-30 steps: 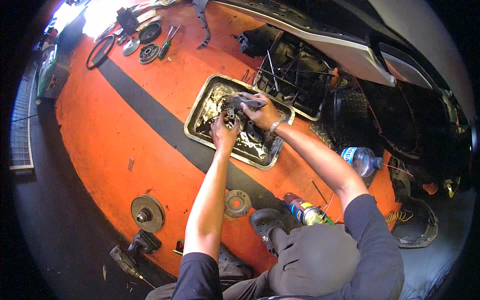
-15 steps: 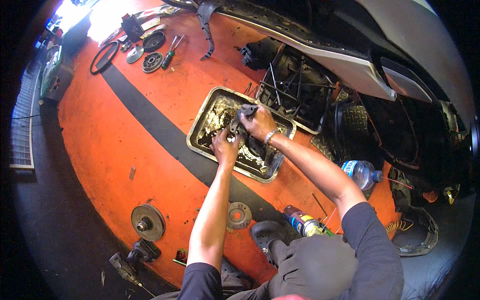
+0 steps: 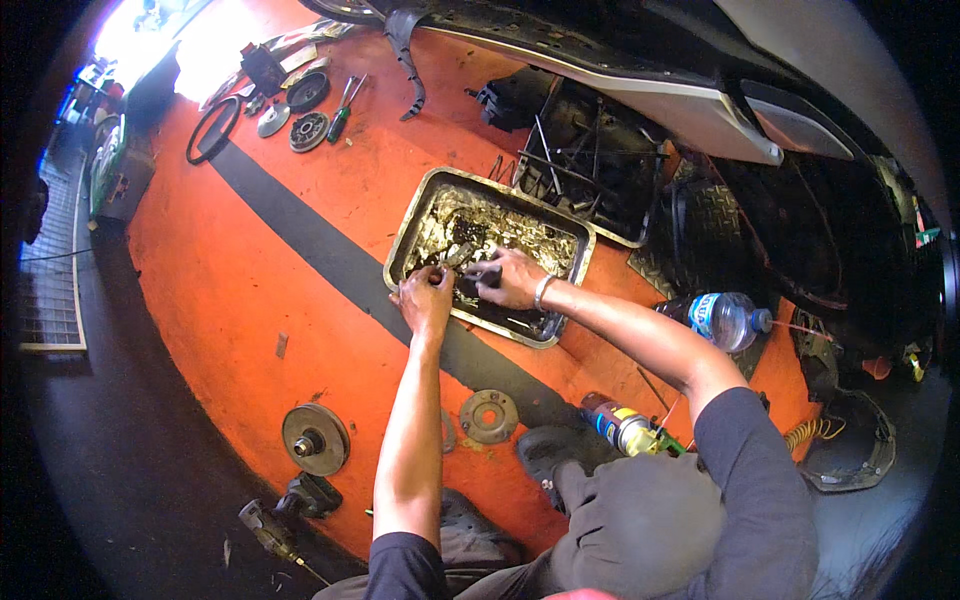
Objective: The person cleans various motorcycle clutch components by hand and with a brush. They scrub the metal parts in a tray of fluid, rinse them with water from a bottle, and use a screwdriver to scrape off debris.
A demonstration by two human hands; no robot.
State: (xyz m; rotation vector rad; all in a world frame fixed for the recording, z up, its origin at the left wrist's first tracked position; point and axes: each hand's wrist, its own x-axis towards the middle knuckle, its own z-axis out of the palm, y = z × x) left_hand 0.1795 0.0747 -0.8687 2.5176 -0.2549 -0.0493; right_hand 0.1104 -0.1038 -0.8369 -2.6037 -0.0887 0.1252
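A shallow metal tray (image 3: pixel 404 234) lies on the orange floor, wet inside with a shiny, dark liquid. Over its near side my left hand (image 3: pixel 424 302) pinches the edge of a dark, oily metal part (image 3: pixel 457 258). My right hand (image 3: pixel 516 281), with a band at the wrist, comes in from the right. Its fingers are curled round a small dark piece (image 3: pixel 487 274) close against that part. The exact kind of either piece is hard to make out, as fingers and grime cover much of them.
A spray can (image 3: pixel 620 425) and a water bottle (image 3: pixel 728 322) lie to my right. Near left are a round pulley-like disc (image 3: pixel 316 440), a flat disc (image 3: pixel 489 416) and a cordless power tool (image 3: pixel 268 528). A screwdriver (image 3: pixel 338 122), belt (image 3: pixel 213 130) and vehicle panel (image 3: pixel 690 110) are farther off.
My right hand has moved down, nearer my left hand, and the dark part sits lower over the tray. The left hand has shifted slightly left and down. The view has tilted a little.
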